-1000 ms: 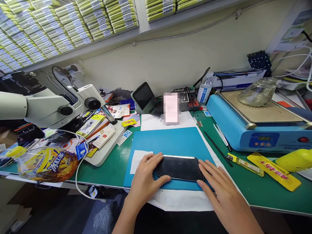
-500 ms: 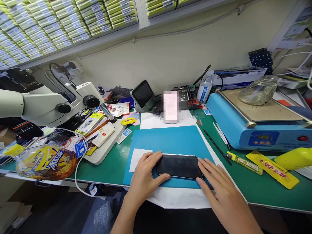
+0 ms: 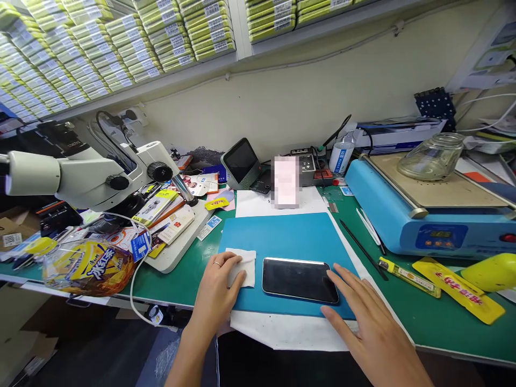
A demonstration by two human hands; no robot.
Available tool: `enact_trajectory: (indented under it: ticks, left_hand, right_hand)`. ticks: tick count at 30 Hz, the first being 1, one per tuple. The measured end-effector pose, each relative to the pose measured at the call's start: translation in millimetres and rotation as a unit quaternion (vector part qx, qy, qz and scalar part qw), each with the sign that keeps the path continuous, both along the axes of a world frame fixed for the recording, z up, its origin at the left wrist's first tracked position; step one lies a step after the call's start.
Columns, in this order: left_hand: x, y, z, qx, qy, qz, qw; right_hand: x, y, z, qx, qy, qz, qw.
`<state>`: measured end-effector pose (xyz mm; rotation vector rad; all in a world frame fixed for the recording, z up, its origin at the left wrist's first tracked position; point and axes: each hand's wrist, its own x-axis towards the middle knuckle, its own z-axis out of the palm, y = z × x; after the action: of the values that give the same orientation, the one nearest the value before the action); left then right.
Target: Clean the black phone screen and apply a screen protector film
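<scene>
A smartphone [image 3: 300, 280] with a dark screen lies face up on the blue mat [image 3: 278, 234]. My right hand [image 3: 363, 317] is at the phone's right end, its fingers stretched and apart. Its fingertips touch or nearly touch the phone's right edge, and the thumb rests near the lower corner. Left of the phone lies a small white cloth [image 3: 249, 269], partly covered by my left hand [image 3: 220, 282]. The fingers and thumb of that hand are curled onto the cloth, which wrinkles slightly between them. A ring sits on one finger.
A microscope [image 3: 92, 177] and a drink bottle [image 3: 88, 266] stand at left. On the right are a blue heating plate machine [image 3: 403, 231] with a glass jar [image 3: 433, 158], a black stick tool [image 3: 363, 248] and yellow packets [image 3: 459, 287]. A blurred pink-white object [image 3: 286, 183] stands behind the mat.
My left hand has let go of the phone's left end and moved left onto the white cloth. My right hand stays by the phone's right end. The view has shifted slightly.
</scene>
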<state>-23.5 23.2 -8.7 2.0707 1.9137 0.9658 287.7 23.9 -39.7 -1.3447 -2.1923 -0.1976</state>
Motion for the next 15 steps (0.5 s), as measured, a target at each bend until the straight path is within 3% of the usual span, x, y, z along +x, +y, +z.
enact_trajectory:
  ticks: [4, 8, 11, 12, 15]
  left_hand:
    - [-4, 6, -3.3, -0.019, 0.013, 0.007, 1.0]
    - [10, 9, 3.3, -0.009, 0.002, -0.002, 1.0]
    - [35, 7, 7.8, 0.015, -0.004, -0.06, 0.998]
    - [46, 5, 8.6, 0.01, 0.004, -0.106, 0.994]
    - [79, 2, 9.7, 0.003, 0.028, -0.166, 0.986]
  right_hand:
    - [-1, 0, -1.7, 0.005, 0.0, 0.004, 1.0]
    - [-2, 0, -6.7, 0.007, 0.005, 0.009, 1.0]
    - [0, -1, -8.9, -0.004, 0.021, 0.012, 1.0]
    - [1, -1, -7.8, -0.011, 0.031, 0.015, 0.999]
    - [4, 1, 6.5, -0.052, 0.063, 0.025, 0.996]
